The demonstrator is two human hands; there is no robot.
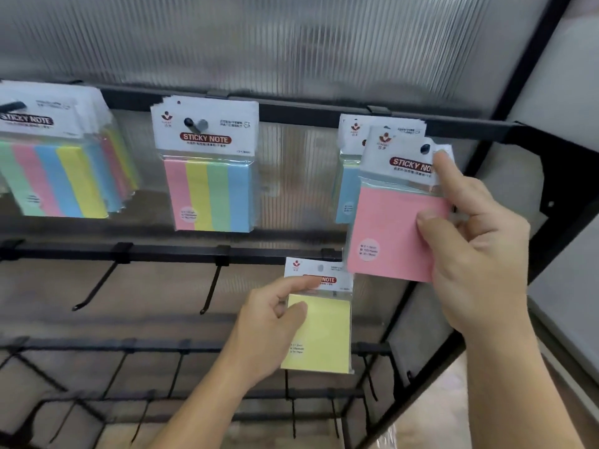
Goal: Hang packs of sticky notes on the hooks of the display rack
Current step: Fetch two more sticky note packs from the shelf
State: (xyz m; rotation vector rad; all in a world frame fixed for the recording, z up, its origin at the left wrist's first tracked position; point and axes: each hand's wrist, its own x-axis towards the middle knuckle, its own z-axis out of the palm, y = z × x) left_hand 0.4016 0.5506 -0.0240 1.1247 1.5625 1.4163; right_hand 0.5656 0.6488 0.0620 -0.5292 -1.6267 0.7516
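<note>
My right hand (476, 251) grips a pink pack of sticky notes (389, 228) by its right edge, with the forefinger stretched up onto the white header. The pack's hole sits over the tip of the top-right hook (425, 148). Behind it hang blue packs (348, 186) on the same hook. Lower down, my left hand (275, 325) pinches a yellow pack (321, 335) at its upper left corner, in front of the rack's second bar.
Striped packs hang on the top bar's middle hook (207, 176) and left hook (61, 163). Bare black hooks (97, 283) stick out from the lower bars. The rack's black frame (518, 163) runs down the right side.
</note>
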